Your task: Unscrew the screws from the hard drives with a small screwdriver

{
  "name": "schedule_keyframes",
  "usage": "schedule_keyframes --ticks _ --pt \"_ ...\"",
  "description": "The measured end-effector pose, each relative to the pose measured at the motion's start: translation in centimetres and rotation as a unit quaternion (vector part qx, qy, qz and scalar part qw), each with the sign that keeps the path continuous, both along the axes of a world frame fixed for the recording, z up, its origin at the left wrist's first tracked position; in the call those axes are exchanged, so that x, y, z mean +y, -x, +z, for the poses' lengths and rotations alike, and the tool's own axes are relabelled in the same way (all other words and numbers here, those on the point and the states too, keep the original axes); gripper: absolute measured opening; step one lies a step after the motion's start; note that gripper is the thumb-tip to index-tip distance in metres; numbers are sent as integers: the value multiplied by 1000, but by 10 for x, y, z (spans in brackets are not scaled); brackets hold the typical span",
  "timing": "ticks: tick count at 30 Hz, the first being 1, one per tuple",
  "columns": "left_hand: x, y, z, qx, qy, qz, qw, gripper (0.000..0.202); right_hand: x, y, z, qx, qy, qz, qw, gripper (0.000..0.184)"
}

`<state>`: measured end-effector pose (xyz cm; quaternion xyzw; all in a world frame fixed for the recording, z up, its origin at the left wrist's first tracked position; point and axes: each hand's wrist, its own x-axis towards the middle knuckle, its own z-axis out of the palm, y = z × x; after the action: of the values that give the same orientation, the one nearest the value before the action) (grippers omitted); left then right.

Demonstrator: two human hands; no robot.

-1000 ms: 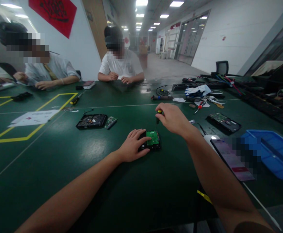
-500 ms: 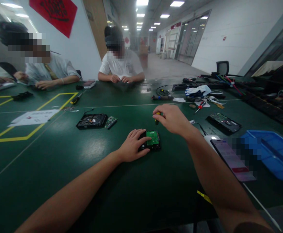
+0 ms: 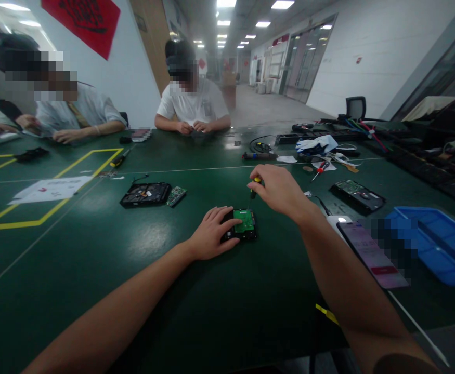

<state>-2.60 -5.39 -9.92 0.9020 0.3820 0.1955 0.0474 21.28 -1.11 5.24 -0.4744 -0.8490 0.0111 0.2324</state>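
A small black hard drive (image 3: 241, 226) with a green circuit board on top lies on the green table (image 3: 94, 270) in front of me. My left hand (image 3: 211, 234) rests on its left side, fingers curled over the edge and pressing it down. My right hand (image 3: 277, 189) is closed round the handle of a yellow and black screwdriver (image 3: 254, 189). The screwdriver stands nearly upright with its tip at the drive's far right corner.
An opened hard drive (image 3: 146, 194) and a loose board (image 3: 177, 196) lie to the left. Another drive (image 3: 356, 195), a phone (image 3: 371, 253) and a blue tray (image 3: 433, 244) sit on the right. Two people sit across the table. Tools and cables clutter the far right.
My right hand brought the screwdriver down from above the table, so its tip now stands on the drive's far corner. My left hand stayed on the drive.
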Motion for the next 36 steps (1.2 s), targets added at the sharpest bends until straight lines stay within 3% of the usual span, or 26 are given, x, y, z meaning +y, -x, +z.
schedule_keyframes --ticks 9,17,24,36 --pt "1 1 -3 6 -3 -2 1000 56 3 0 -2 18 3 64 998 28" --pt "0 0 -2 -1 -2 -1 1000 56 2 -3 2 -30 -14 1 999 13" --pt "1 1 -1 11 -1 -7 1000 56 0 1 3 -57 -21 -82 995 40" --pt "1 1 0 7 -2 -8 1000 56 -1 3 1 -67 -27 -74 995 31"
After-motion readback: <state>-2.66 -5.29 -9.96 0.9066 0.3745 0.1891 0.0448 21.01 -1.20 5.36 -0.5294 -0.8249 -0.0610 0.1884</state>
